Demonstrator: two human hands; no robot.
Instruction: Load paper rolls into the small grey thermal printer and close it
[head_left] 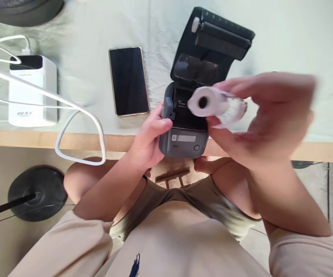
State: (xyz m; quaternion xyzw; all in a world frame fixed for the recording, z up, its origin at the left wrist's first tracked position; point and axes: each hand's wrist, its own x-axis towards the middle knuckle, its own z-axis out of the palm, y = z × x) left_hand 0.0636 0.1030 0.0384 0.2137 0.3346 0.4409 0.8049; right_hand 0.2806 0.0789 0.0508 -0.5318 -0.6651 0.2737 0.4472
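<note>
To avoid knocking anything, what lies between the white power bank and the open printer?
The head view shows a phone between power bank and printer, plus part of the white cable and the left hand.

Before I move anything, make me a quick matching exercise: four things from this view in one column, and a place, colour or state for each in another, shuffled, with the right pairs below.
Things
1. paper roll
2. grey device
3. phone
4. boxy unit

Places, colours, states
A. lies flat, dark screen facing up
B. white, with a dark top panel
C. held in the right hand
D. held in the left hand, lid open

Right pairs: 1-C, 2-D, 3-A, 4-B
</note>
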